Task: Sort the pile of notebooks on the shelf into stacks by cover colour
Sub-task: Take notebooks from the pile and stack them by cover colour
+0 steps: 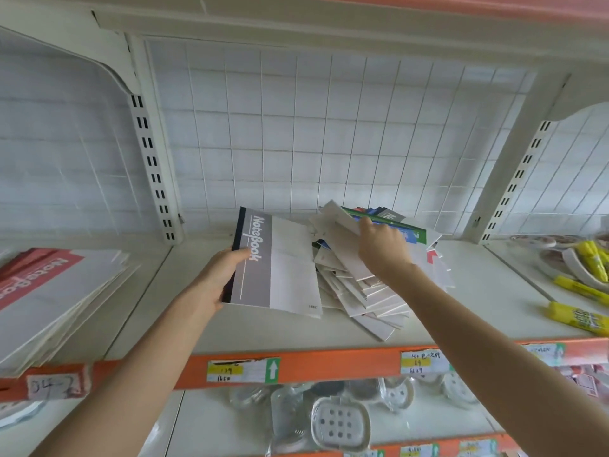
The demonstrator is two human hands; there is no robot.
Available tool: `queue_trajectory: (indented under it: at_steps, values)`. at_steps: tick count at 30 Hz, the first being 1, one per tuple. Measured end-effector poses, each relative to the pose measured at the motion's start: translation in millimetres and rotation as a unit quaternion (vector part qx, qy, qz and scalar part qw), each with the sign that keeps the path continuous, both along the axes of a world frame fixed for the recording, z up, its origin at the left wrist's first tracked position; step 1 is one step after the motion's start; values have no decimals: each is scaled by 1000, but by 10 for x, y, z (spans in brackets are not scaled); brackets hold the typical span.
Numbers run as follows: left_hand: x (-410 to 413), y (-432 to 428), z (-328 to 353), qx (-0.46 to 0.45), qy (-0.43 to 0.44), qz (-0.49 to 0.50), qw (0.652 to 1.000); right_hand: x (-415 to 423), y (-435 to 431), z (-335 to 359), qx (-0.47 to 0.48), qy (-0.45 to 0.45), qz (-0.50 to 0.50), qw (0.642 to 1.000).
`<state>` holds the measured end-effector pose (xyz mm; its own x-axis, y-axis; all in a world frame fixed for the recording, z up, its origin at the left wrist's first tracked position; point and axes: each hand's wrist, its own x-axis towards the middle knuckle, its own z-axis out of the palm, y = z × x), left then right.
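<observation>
We see the left hand [220, 279] at centre frame gripping a grey notebook [267, 258] by its dark spine edge, thumb laid across the cover and fingers curled under. The book sits tilted, overlapping the left side of the notebook pile [365, 293]. The right hand [383, 250], right of centre, has its fingers curled over the edge of a white-backed notebook [342, 222] atop the pile, pinching it. Green and blue covers show behind it. The pile lies mid-shelf [263, 336], near the wire grid back. A red notebook stack [52, 291] sits at left frame and yellow tubes [575, 288] at right.
</observation>
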<state>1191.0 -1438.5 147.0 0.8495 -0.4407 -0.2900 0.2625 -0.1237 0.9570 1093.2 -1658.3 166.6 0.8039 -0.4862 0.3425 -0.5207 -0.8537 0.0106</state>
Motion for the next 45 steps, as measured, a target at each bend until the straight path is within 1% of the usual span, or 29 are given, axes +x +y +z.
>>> queue_trajectory:
  at_steps: [1,2,4,5,8,10,12,15,17,19,21,23,24,25,27,28,30,32,33,36,37,38,40,42,44,45]
  values:
    - [21,10,-9,4,12,-2,1000,9,39,-12,-18,-58,42,997]
    - [38,29,-13,1,29,-5,1000,17,88,-49,-41,-128,103,986]
    - [84,71,-55,-17,67,-12,998,7,187,-123,-14,-257,226,939]
    - [110,93,-95,-27,83,-12,996,-5,225,-166,19,-271,273,923]
    - [168,169,-184,-75,131,3,988,-28,304,-286,90,-222,376,895]
    - [194,205,-217,-84,133,-5,988,-55,345,-347,95,-197,442,870]
    - [202,228,-216,-58,112,-38,991,-59,364,-427,93,-181,482,852]
    - [221,250,-160,-17,93,-87,992,-32,373,-452,75,-147,498,851]
    - [268,278,-138,16,83,-96,992,7,316,-442,38,-117,488,864]
    - [310,321,-161,27,66,-82,994,41,216,-412,11,-114,437,892]
    - [337,347,-184,13,55,-57,997,57,125,-355,35,-108,327,938]
    - [334,330,-159,-9,47,-36,998,65,51,-297,73,-68,166,981]
    - [330,309,-132,-23,46,-31,998,85,9,-271,97,-37,88,991]
    - [322,284,-101,-38,47,-28,998,115,-36,-260,118,-10,29,993]
    - [306,221,-51,-56,53,-21,997,184,-141,-251,139,39,-40,989]
    - [294,197,-33,-60,54,-19,997,208,-191,-236,143,47,-61,987]
    - [264,159,-5,-66,52,-21,996,221,-261,-164,166,40,-80,982]
    - [250,128,6,-70,47,-29,996,201,-276,-88,152,54,-79,984]
    - [238,112,15,-73,45,-33,996,191,-264,-68,119,74,-75,987]
    - [224,89,11,-80,41,-35,995,168,-155,-88,-27,129,-67,989]
    - [221,93,1,-78,43,-34,995,167,-125,-116,-58,132,-65,987]
    - [226,99,-20,-76,44,-32,996,170,-113,-131,-70,126,-65,987]
    - [226,116,-57,-71,49,-34,996,145,-86,-106,-46,89,-75,992]
    - [231,119,-83,-58,54,-38,996,121,-101,-90,-16,30,-67,997]
    - [241,107,-86,-46,63,-44,996,105,-66,-117,-10,-36,-32,999]
    - [241,96,-79,-40,68,-51,996,91,-35,-146,-23,-88,7,996]
